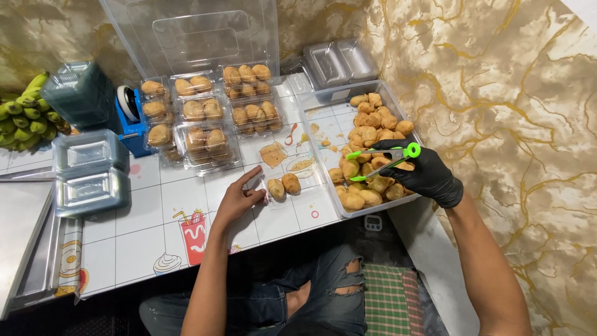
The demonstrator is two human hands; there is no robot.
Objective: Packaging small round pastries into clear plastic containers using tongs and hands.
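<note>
The bare left hand (239, 200) rests flat, fingers spread, touching a small open clear plastic box (287, 186) with two fried golden pastries inside; the black-gloved right hand (423, 173) is clamped on green plastic tongs (384, 158) over a big clear plastic tray (323, 118) full of such pastries; closed filled boxes (208, 118) stand behind.

I see bright, even overhead light; glare streaks the clear lid (193, 37) at upper centre. Lower frame falls dark, edges bow slightly, focus stays sharp.
</note>
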